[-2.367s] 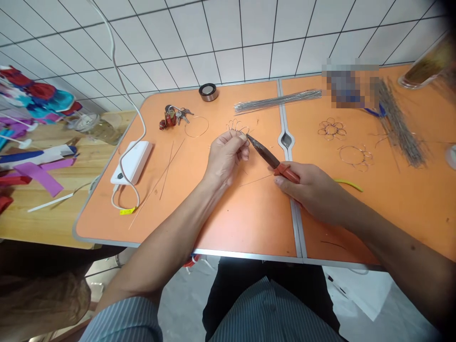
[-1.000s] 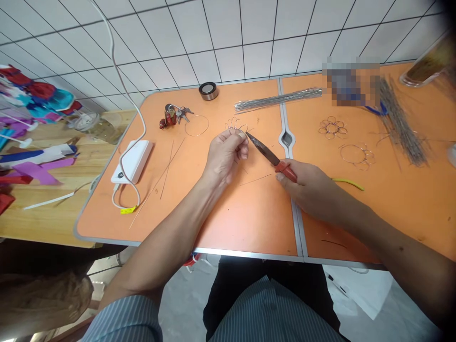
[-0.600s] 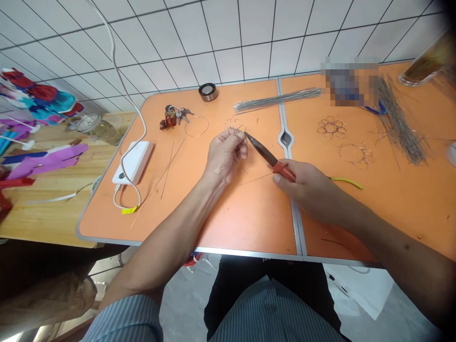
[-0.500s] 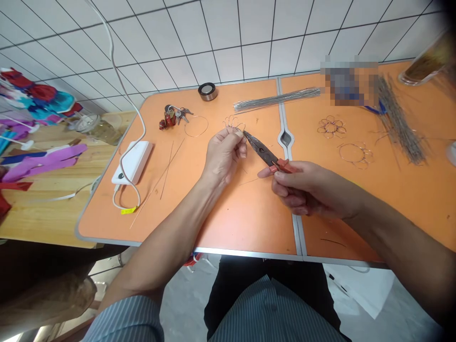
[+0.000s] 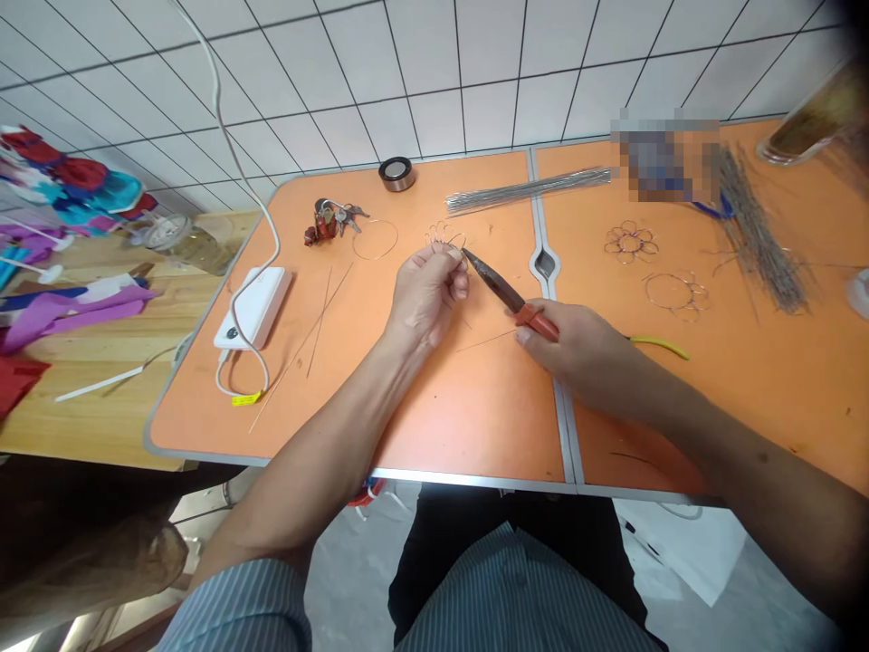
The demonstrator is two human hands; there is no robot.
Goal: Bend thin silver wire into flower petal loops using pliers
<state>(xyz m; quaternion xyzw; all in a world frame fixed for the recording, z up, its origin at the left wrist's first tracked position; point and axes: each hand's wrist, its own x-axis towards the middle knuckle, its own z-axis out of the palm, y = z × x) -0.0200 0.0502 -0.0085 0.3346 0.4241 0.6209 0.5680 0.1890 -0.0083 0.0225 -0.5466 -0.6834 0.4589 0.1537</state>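
My left hand (image 5: 426,297) is closed in a pinch on a thin looped wire piece (image 5: 444,237) that sticks up above its fingertips. My right hand (image 5: 584,355) grips the red handles of long-nose pliers (image 5: 506,292). The dark jaws point up and left, and their tip meets the wire at my left fingertips. Both hands hover over the orange folding table (image 5: 475,407), near its middle seam.
Straight wires (image 5: 529,190) lie at the back, a second darker bundle (image 5: 760,235) at the right. Two finished wire flowers (image 5: 631,243), (image 5: 677,294), a keyring (image 5: 329,220), a tape roll (image 5: 397,174), a white power bank (image 5: 254,308) with cable and loose wires (image 5: 305,335) lie around. Coloured ribbons (image 5: 61,308) cover the left bench.
My right hand briefly rolled over and opened the pliers' handles, then turned back and closed them on the wire. My left hand kept its pinch in place.
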